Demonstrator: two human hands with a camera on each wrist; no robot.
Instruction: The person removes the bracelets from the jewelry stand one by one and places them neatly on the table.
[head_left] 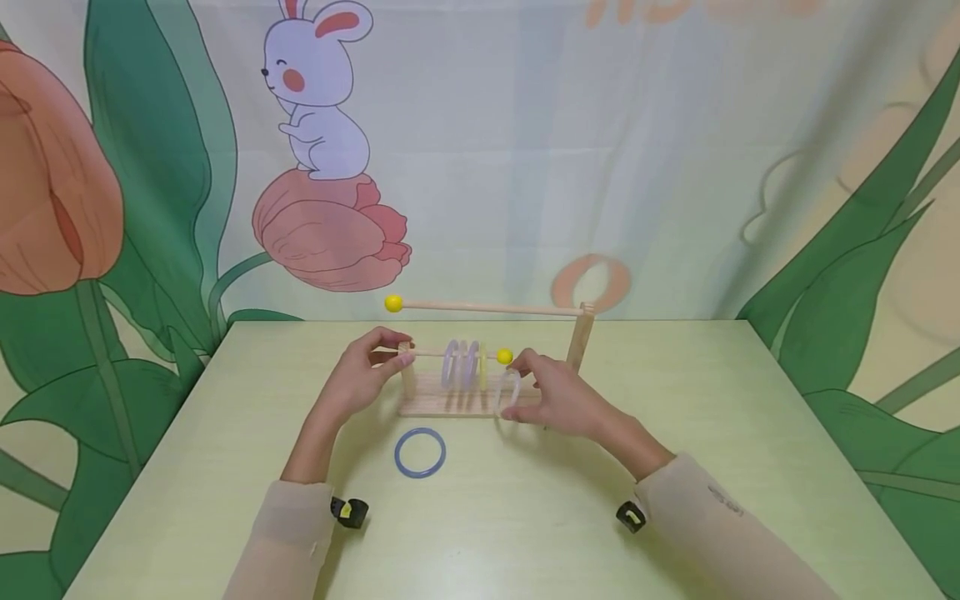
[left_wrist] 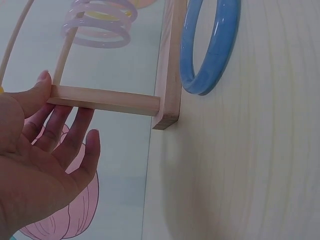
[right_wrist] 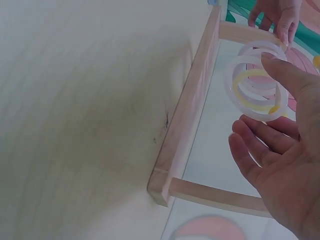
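Note:
My left hand (head_left: 358, 379) pinches the top of the short left post (left_wrist: 110, 100) of a wooden rack, thumb on one side and fingers on the other. From that post runs a lower rod (head_left: 427, 353) tipped with a yellow ball (head_left: 505, 356). Several pale purple rings (left_wrist: 97, 44) and a yellow ring (head_left: 483, 371) hang on this rod. My right hand (head_left: 562, 398) holds a whitish ring (right_wrist: 230, 85) upright between thumb and fingers, close to the ball. A blue ring (head_left: 420, 476) lies flat on the table in front of the rack.
The rack's upper rod (head_left: 487, 307) reaches left from the tall right post (head_left: 579, 342) and ends in another yellow ball (head_left: 393, 303). Its flat base (head_left: 427, 410) stands on the pale table (head_left: 495, 533). Behind hangs a printed curtain (head_left: 480, 167).

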